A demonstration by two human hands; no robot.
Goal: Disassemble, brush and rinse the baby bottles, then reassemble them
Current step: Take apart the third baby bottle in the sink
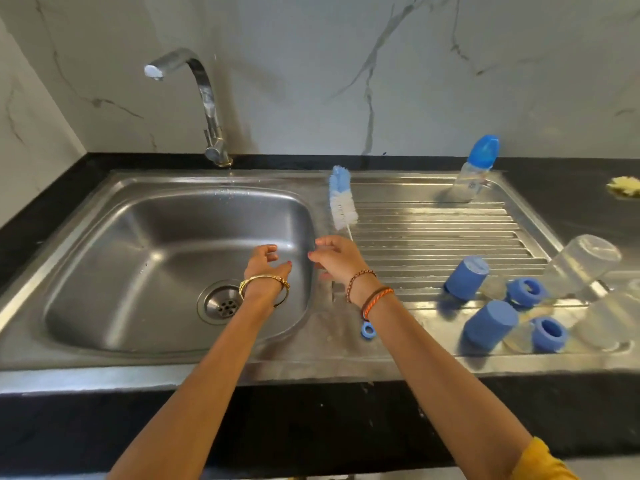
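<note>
Both hands [266,263] [337,256] are held with fingers spread, empty; the bristled bottle brush [341,202] lies lengthwise, head pointing away.

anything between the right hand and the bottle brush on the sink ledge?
Nothing visible. The right hand hovers open directly over the bottle brush handle, which runs under the wrist; the blue caps and collars sit off to the right on the drainboard, clear of the path. Left hand is over the basin, also clear.

text: none legible | assembled bottle [471,181]: faint print, too blurred to read
</note>
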